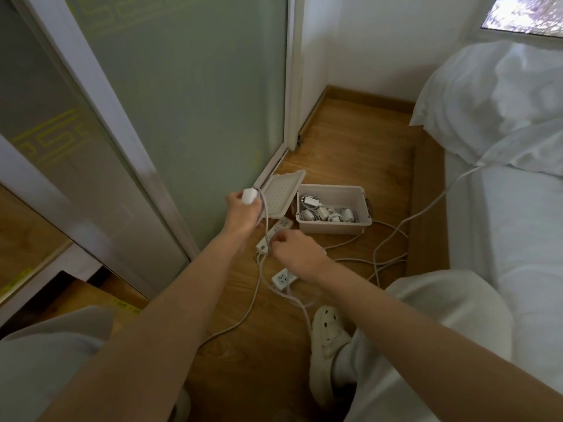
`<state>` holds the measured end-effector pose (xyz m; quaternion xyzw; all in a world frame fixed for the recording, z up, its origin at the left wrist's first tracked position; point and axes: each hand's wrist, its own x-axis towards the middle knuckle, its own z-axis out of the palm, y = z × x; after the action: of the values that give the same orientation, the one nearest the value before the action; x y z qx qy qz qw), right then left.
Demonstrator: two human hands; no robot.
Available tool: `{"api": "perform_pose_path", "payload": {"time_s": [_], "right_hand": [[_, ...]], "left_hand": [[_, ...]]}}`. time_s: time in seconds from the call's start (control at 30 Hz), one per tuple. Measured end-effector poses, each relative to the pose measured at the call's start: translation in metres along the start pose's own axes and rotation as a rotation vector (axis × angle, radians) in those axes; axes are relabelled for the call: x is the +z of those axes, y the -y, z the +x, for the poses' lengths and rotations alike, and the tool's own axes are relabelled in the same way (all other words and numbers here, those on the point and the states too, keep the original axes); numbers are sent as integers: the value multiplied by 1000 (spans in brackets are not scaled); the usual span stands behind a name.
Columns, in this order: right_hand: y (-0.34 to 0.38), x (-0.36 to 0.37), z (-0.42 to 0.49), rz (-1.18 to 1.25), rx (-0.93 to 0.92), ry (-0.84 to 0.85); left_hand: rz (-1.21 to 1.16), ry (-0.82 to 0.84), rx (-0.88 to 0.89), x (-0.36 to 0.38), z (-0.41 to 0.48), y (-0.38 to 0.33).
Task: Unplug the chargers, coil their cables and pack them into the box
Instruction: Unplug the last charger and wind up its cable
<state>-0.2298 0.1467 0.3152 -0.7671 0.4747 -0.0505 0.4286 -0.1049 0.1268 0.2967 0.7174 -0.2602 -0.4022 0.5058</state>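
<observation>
My left hand is raised above the floor, closed around a white charger. Its thin white cable loops down from that hand to my right hand, which pinches the cable just above a white power strip. An open beige box stands on the wooden floor to the right, holding several coiled white chargers. The box's lid leans open against the glass door. A second power strip lies nearer to me.
Loose white cables trail over the floor towards the bed on the right. A frosted glass sliding door fills the left. My knees and a white shoe sit at the bottom.
</observation>
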Motion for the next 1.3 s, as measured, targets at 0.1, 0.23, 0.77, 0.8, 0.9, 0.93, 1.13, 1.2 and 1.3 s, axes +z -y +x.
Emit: {"api": "perform_pose_path", "payload": {"time_s": [0.1,0.23,0.77,0.8,0.9,0.93,1.13,1.2,1.3], "right_hand": [[3,16,-4,-89,-78,-160],[1,31,-7,-218,-186,-261],[-43,3,13,255,461,-151],[-38,5,11,173,400,-176],[-20,5,0,-46,110,-265],[-17,6,-2,-177,39,-291],[-3,-2,-3,-273,-43,-352],[3,-3,0,-31,-96,-276],[12,-2,4,436,-56,-93]], "left_hand": [[-177,-8,-81,2,1,-7],[-460,102,-114,3,-6,-23],[-465,449,-46,-17,-29,-44],[-416,459,-30,-16,-29,-43],[-378,448,-7,-13,-29,-40],[-371,439,2,-13,-29,-41],[-254,398,64,-16,-28,-45],[-258,403,67,-15,-29,-44],[-276,379,81,-13,-29,-45]]}}
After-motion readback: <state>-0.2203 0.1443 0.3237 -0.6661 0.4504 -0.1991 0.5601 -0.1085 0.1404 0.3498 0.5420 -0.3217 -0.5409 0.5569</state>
